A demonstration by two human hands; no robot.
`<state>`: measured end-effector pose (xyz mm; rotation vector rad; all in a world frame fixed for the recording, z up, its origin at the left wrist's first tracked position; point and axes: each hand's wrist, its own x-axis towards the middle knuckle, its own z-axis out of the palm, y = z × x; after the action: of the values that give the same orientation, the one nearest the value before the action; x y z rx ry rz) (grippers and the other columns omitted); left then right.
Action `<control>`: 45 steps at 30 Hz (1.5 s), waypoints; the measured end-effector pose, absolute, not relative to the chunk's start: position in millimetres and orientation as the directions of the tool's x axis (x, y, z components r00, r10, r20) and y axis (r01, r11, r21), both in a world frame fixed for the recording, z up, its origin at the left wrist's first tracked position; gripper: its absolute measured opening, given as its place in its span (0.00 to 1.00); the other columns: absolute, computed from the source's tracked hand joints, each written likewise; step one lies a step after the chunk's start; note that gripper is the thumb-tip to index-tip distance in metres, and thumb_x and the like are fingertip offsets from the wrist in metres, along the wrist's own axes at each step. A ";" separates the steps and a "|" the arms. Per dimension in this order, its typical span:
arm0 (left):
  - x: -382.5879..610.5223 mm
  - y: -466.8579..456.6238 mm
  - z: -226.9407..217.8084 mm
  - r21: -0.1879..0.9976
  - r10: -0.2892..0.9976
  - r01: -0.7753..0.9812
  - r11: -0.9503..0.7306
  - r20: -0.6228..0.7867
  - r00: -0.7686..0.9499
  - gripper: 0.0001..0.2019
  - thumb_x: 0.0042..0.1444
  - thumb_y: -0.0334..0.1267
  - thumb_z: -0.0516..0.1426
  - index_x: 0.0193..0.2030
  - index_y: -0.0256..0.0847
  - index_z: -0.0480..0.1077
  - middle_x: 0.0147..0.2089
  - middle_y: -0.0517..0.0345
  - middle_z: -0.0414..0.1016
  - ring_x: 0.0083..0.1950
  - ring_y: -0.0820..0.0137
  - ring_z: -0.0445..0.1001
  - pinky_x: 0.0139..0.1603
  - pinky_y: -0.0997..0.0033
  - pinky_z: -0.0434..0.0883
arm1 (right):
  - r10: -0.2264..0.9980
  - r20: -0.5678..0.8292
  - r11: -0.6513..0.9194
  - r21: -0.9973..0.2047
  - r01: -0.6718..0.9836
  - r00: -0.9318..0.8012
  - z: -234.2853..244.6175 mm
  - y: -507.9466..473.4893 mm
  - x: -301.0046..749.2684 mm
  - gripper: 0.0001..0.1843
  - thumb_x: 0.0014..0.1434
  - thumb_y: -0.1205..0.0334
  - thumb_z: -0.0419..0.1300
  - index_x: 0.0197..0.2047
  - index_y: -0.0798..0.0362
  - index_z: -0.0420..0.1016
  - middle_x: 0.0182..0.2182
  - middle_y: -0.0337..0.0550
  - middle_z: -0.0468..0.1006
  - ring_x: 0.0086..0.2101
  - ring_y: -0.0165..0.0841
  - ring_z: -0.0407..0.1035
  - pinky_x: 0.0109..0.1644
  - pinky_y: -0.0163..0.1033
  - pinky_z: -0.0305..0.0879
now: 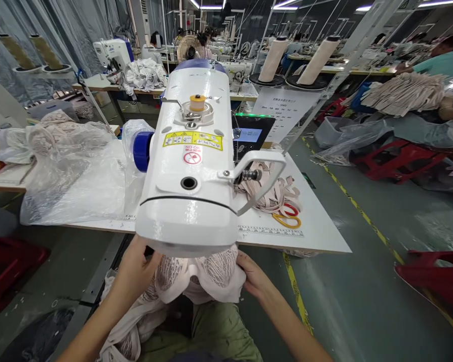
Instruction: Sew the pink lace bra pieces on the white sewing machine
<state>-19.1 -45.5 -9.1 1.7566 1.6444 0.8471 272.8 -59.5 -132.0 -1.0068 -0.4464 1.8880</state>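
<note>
A pale pink lace bra (196, 276) hangs at the near edge of the table, its upper part hidden under the white sewing machine head (189, 201). My left hand (138, 266) is closed on the bra's left side, close below the machine. On the other side, my right hand (252, 274) pinches the edge of the right cup between thumb and fingers. The needle area is out of sight behind the machine. More pale lace garments (136, 322) are heaped over my lap at the left.
Right of the machine lie a bundle of beige straps (268, 191) and scissors (289, 218) with orange and red handles. Clear plastic sheeting (79, 186) covers the table's left. Thread cones (274, 60) stand behind. Red stools (403, 161) are on the floor; a person (441, 63) sits at far right.
</note>
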 end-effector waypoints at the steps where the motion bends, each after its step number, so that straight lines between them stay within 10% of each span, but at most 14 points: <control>1: -21.0 -48.3 -8.1 0.767 0.998 0.640 -0.047 0.012 0.059 0.12 0.62 0.46 0.54 0.43 0.43 0.73 0.17 0.66 0.56 0.14 0.76 0.46 0.15 0.73 0.50 | 0.864 -0.454 -0.494 -0.677 -0.546 -0.218 -126.5 -58.5 278.9 0.19 0.47 0.55 0.75 0.41 0.53 0.82 0.35 0.47 0.85 0.38 0.42 0.79 0.48 0.45 0.72; 7: -8.3 -83.4 5.6 0.616 0.937 0.723 -0.312 0.324 0.129 0.11 0.65 0.37 0.52 0.53 0.46 0.66 0.45 0.49 0.75 0.33 0.67 0.75 0.27 0.73 0.70 | 0.940 -0.327 -0.339 -0.856 -0.391 -0.098 -80.2 -63.9 299.2 0.19 0.45 0.49 0.75 0.36 0.52 0.83 0.30 0.45 0.83 0.30 0.37 0.76 0.37 0.40 0.70; 12: 30.3 -114.2 5.0 0.427 0.665 0.513 -0.745 0.537 0.519 0.31 0.54 0.41 0.63 0.63 0.42 0.58 0.54 0.43 0.76 0.56 0.54 0.74 0.56 0.57 0.72 | 0.769 -0.040 -0.096 -0.994 -0.054 -0.638 -22.7 -84.8 258.3 0.13 0.57 0.51 0.68 0.31 0.53 0.84 0.25 0.39 0.79 0.28 0.32 0.72 0.33 0.33 0.64; 15: 35.5 -111.2 1.1 0.609 0.815 0.599 -0.520 0.146 0.560 0.23 0.48 0.47 0.66 0.49 0.41 0.71 0.38 0.52 0.80 0.37 0.59 0.78 0.36 0.64 0.74 | 0.654 0.012 0.046 -0.999 0.024 -0.757 -5.5 -87.3 231.7 0.14 0.66 0.56 0.59 0.38 0.52 0.84 0.31 0.40 0.81 0.33 0.31 0.73 0.39 0.32 0.64; 19: 16.7 -87.8 -2.5 0.738 0.914 0.673 -0.043 -0.242 0.324 0.15 0.61 0.46 0.55 0.26 0.41 0.69 0.22 0.61 0.71 0.25 0.71 0.70 0.24 0.75 0.61 | 0.834 -0.049 0.091 -0.970 0.226 -0.550 -18.1 -69.5 221.5 0.16 0.66 0.54 0.57 0.32 0.54 0.81 0.23 0.36 0.73 0.25 0.28 0.64 0.29 0.32 0.55; 24: 5.6 -56.2 -12.7 0.764 0.993 0.644 0.024 -0.091 0.070 0.18 0.59 0.47 0.55 0.21 0.43 0.69 0.14 0.62 0.62 0.25 0.64 0.70 0.30 0.69 0.70 | 0.928 -0.096 0.030 -0.944 0.328 -0.360 -40.0 -42.7 220.6 0.19 0.61 0.50 0.61 0.23 0.52 0.75 0.18 0.36 0.67 0.26 0.33 0.65 0.31 0.35 0.61; 29: -0.4 -43.6 -29.5 0.833 0.998 0.550 -0.053 0.034 0.046 0.16 0.58 0.52 0.54 0.31 0.47 0.77 0.23 0.55 0.76 0.41 0.55 0.78 0.46 0.57 0.75 | 0.925 -0.055 0.037 -0.972 0.232 -0.377 -38.3 -29.0 221.2 0.15 0.59 0.49 0.63 0.27 0.49 0.77 0.20 0.39 0.70 0.32 0.40 0.69 0.38 0.40 0.68; 36: -8.9 -47.3 -31.8 0.851 1.000 0.525 -0.018 0.023 -0.002 0.20 0.58 0.56 0.56 0.48 0.47 0.76 0.35 0.51 0.81 0.43 0.53 0.78 0.44 0.55 0.77 | 0.917 -0.061 0.018 -0.981 0.196 -0.394 -40.2 -21.2 220.1 0.17 0.57 0.49 0.65 0.22 0.48 0.73 0.17 0.38 0.66 0.29 0.38 0.67 0.35 0.39 0.68; 45: -16.0 -55.1 -46.6 0.801 1.000 0.598 0.011 -0.003 -0.015 0.13 0.61 0.48 0.55 0.43 0.45 0.74 0.27 0.55 0.75 0.36 0.58 0.78 0.36 0.64 0.75 | 0.945 -0.065 0.006 -0.976 0.216 -0.321 -65.2 -37.5 226.4 0.24 0.57 0.38 0.61 0.22 0.50 0.70 0.18 0.37 0.64 0.28 0.35 0.66 0.30 0.36 0.64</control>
<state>-16.0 -55.1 -46.6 1.6514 1.6793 0.8391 226.4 -37.5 -65.2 -1.2169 -1.6062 1.3666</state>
